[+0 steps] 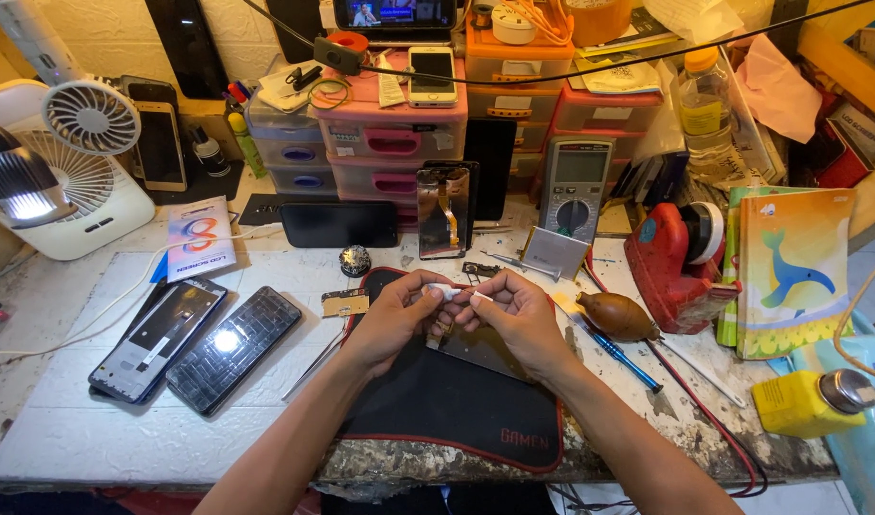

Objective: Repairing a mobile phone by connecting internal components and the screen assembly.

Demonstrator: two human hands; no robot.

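A small white strip pinched between both hands above the black mat.

The strip point(454, 292) is gripped by left hand point(396, 313) and right hand point(519, 315); a dismantled phone point(156, 338), well left, is not reassembled.

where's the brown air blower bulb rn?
In the head view the brown blower bulb lies on the table right of the right hand, just left of the red tape dispenser, above a blue-handled screwdriver.
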